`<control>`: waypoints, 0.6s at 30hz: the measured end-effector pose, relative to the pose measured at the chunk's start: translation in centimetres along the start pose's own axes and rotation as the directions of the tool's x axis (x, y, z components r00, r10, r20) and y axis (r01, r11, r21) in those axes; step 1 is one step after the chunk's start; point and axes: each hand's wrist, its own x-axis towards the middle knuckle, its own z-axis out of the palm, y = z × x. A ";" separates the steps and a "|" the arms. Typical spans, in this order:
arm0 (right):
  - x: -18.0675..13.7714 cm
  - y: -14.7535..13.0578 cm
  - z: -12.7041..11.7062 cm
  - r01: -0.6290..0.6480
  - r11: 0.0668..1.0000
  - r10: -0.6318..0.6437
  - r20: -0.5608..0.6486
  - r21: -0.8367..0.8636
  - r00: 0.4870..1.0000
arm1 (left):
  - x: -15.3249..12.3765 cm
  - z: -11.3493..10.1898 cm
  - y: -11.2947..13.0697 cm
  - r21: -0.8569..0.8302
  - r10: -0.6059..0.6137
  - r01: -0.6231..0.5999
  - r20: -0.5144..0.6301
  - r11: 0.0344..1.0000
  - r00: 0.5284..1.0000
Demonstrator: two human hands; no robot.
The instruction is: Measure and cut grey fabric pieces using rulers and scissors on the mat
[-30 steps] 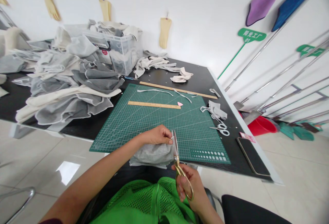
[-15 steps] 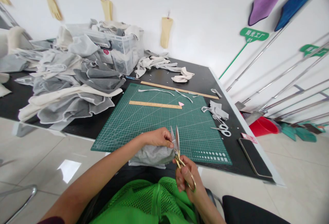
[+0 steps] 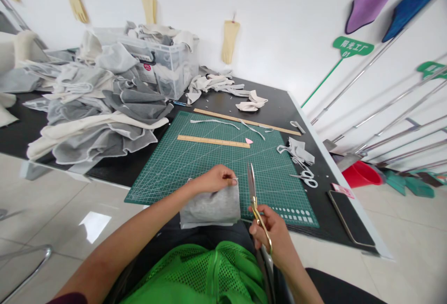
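My left hand (image 3: pixel 221 179) pinches the upper right edge of a grey piece of fabric (image 3: pixel 213 208), which hangs over the front edge of the green cutting mat (image 3: pixel 157 173). To its right, my right hand (image 3: pixel 268 227) grips gold-handled scissors (image 3: pixel 253 197) with the blades pointing up and away from me. The blades look nearly closed and stand apart from the cloth. Farther back on the mat lie a short wooden ruler (image 3: pixel 213 141), a pink chalk piece (image 3: pixel 248 140) and thin fabric strips (image 3: pixel 216 122).
Grey and cream cloth (image 3: pixel 104 118) is heaped at left beside a clear plastic box (image 3: pixel 171 71). A long wooden ruler (image 3: pixel 244 121) crosses the mat's far edge. White-handled scissors (image 3: pixel 307 179), fabric scraps (image 3: pixel 298 150) and a phone (image 3: pixel 351 215) lie at right.
The scissors have moved right, off the fabric's edge, and their blades have come together. The fabric now hangs flatter below my left hand. The view has shifted slightly.
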 end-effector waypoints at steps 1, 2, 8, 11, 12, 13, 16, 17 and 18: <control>0.5 -0.6 -0.5 -0.026 0.998 0.025 -0.031 -0.053 0.999 | 0.4 -0.3 -0.4 0.042 -0.004 0.007 -0.071 0.999 0.997; 1.0 -1.1 -1.0 -0.042 0.995 0.036 -0.062 -0.093 0.997 | 0.7 -0.8 -0.9 0.067 -0.008 0.016 -0.118 0.998 0.993; 4.7 -2.3 -3.9 -0.005 0.983 -0.042 -0.248 -0.186 0.968 | 3.7 -5.8 -2.9 0.159 -0.035 0.091 -0.325 0.983 0.945; 6.8 -3.1 -6.2 0.011 0.953 -0.113 -0.321 -0.303 0.940 | 5.4 -8.6 -3.2 0.182 -0.032 0.103 -0.359 0.978 0.933; 7.5 -3.5 -7.1 -0.005 0.924 -0.142 -0.355 -0.382 0.924 | 6.0 -9.3 -3.3 0.185 -0.030 0.103 -0.359 0.977 0.933; 8.3 -3.9 -8.2 -0.032 0.879 -0.176 -0.387 -0.476 0.905 | 6.6 -9.8 -3.3 0.188 -0.028 0.101 -0.356 0.977 0.934; 10.6 -5.2 -11.5 -0.097 0.691 -0.333 -0.434 -0.717 0.837 | 7.8 -10.8 -3.4 0.196 -0.013 0.083 -0.333 0.977 0.943; 11.4 -5.5 -12.5 -0.124 0.643 -0.364 -0.444 -0.756 0.819 | 8.0 -11.0 -3.5 0.199 -0.005 0.073 -0.321 0.977 0.947; 12.1 -5.7 -13.5 -0.134 0.606 -0.395 -0.443 -0.784 0.805 | 8.1 -11.1 -3.5 0.203 0.002 0.064 -0.310 0.977 0.951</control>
